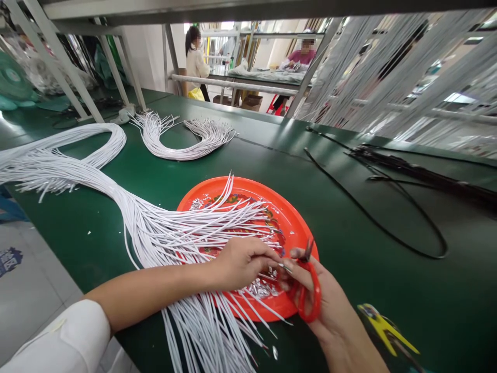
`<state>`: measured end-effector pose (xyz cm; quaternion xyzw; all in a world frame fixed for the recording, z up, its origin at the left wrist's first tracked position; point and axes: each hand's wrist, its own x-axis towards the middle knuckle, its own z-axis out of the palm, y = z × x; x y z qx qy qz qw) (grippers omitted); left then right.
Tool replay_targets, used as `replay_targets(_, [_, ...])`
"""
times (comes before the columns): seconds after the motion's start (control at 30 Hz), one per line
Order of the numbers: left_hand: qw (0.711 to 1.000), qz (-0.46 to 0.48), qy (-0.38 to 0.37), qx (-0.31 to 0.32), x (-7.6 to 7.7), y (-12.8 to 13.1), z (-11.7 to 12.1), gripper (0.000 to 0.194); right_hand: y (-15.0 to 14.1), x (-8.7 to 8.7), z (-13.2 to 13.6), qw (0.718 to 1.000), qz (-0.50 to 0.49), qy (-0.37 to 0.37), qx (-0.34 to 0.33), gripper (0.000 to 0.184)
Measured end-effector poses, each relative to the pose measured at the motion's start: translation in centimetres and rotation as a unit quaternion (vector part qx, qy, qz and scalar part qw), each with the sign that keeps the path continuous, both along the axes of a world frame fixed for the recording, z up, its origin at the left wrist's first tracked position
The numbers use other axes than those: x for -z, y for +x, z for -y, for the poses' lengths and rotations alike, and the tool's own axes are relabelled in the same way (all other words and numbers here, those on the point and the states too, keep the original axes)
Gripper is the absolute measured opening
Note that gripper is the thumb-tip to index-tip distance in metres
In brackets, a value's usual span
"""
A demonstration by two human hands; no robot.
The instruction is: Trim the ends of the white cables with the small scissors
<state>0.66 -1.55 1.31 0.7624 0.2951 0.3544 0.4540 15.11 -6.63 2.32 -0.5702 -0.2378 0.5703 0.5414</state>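
A thick bundle of white cords fans out across a red round tray and over its near edge. Above the tray, my left hand is closed, its thumb and fingers pinching the end of one white cord. My right hand meets it at the tray's right side, with red-handled scissors held in the palm and their blades pointing up. The right fingertips also touch the cord end. Small silvery scraps lie in the tray below the hands.
More white cord bundles lie at the back and left of the green table. Black cords spread at the right. A yellow-handled tool rests near the front right. White strands hang from a rack; two people are beyond.
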Motion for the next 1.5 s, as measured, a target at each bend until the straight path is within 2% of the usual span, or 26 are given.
replay_targets(0.13, [0.998, -0.013, -0.039, -0.045, -0.1, 0.1, 0.0, 0.018, -0.6, 0.5, 0.0, 0.999, 0.008, 0.030, 0.040, 0.042])
replay_targets(0.27, [0.995, -0.040, -0.047, -0.074, -0.3, 0.2, 0.0, 0.017, -0.9, 1.0, 0.1, 0.994, 0.062, 0.061, 0.073, 0.042])
replay_targets(0.4, [0.993, -0.061, -0.026, -0.096, -0.1, 0.2, 0.2, 0.016, -1.3, 0.7, 0.2, 0.991, 0.078, 0.069, 0.084, 0.042])
replay_targets(0.53, [0.993, -0.047, 0.019, -0.106, -0.1, 0.2, 0.3, 0.014, -2.1, 0.0, 0.2, 0.993, 0.018, 0.053, 0.101, 0.044])
replay_targets(0.57, [0.994, -0.038, 0.003, -0.106, -0.1, 0.2, 0.2, 0.014, -2.2, -0.1, 0.3, 0.993, 0.004, 0.051, 0.102, 0.045])
replay_targets(0.63, [0.989, -0.012, -0.099, -0.110, -0.1, 0.3, -0.2, 0.012, -2.5, -0.1, 0.4, 0.994, -0.003, 0.053, 0.098, 0.045])
replay_targets(0.7, [0.960, 0.033, -0.252, -0.115, -0.2, 0.5, -0.6, 0.011, -2.5, 0.1, 0.5, 0.994, 0.030, 0.065, 0.088, 0.041])
replay_targets(0.77, [0.935, 0.078, -0.333, -0.097, -0.2, 0.7, -1.0, 0.010, -2.1, 0.5, 0.6, 0.986, 0.116, 0.082, 0.087, 0.036])
replay_targets(0.87, [0.921, 0.107, -0.368, -0.076, -0.3, 0.8, -1.2, 0.010, -1.0, 1.0, 0.3, 0.947, 0.278, 0.079, 0.140, 0.033])
replay_targets(0.93, [0.915, 0.106, -0.382, -0.076, -0.5, 0.8, -1.2, 0.011, 0.0, 1.4, 0.0, 0.924, 0.339, 0.045, 0.172, 0.035])
replay_targets(1.0, [0.913, 0.103, -0.387, -0.078, -0.6, 0.8, -1.1, 0.010, 1.0, 2.1, -0.4, 0.918, 0.355, 0.014, 0.179, 0.037])
replay_targets(1.07, [0.913, 0.098, -0.387, -0.079, -0.5, 0.9, -1.0, 0.010, 1.7, 3.0, -0.7, 0.929, 0.323, 0.031, 0.180, 0.036])
replay_targets(1.17, [0.935, 0.058, -0.342, -0.072, -0.3, 0.8, -0.7, 0.012, 2.1, 4.0, -0.8, 0.933, 0.305, 0.067, 0.180, 0.036])
replay_targets(1.2, [0.953, 0.027, -0.294, -0.061, -0.2, 0.8, -0.5, 0.013, 2.1, 4.1, -0.8, 0.931, 0.308, 0.070, 0.181, 0.036])
replay_targets(1.27, [0.987, -0.067, -0.147, -0.013, 0.0, 0.5, -0.2, 0.016, 2.0, 4.2, -0.8, 0.930, 0.310, 0.070, 0.186, 0.036])
replay_targets(1.3, [0.990, -0.124, -0.067, 0.023, -0.1, 0.3, 0.0, 0.017, 1.9, 4.1, -0.8, 0.930, 0.308, 0.069, 0.189, 0.035])
replay_targets(1.37, [0.964, -0.240, 0.050, 0.103, -0.2, 0.0, 0.4, 0.019, 1.8, 3.9, -0.8, 0.932, 0.297, 0.069, 0.197, 0.035])
replay_targets(1.4, [0.945, -0.287, 0.079, 0.138, -0.4, -0.2, 0.5, 0.021, 1.7, 3.8, -0.9, 0.933, 0.291, 0.070, 0.200, 0.034])
replay_targets(1.47, [0.918, -0.338, 0.088, 0.188, -0.8, -0.3, 0.5, 0.023, 1.7, 3.8, -0.9, 0.934, 0.284, 0.072, 0.202, 0.034])
replay_targets(1.5, [0.915, -0.340, 0.077, 0.202, -0.9, -0.4, 0.5, 0.023, 1.7, 3.8, -0.9, 0.935, 0.283, 0.073, 0.203, 0.034])
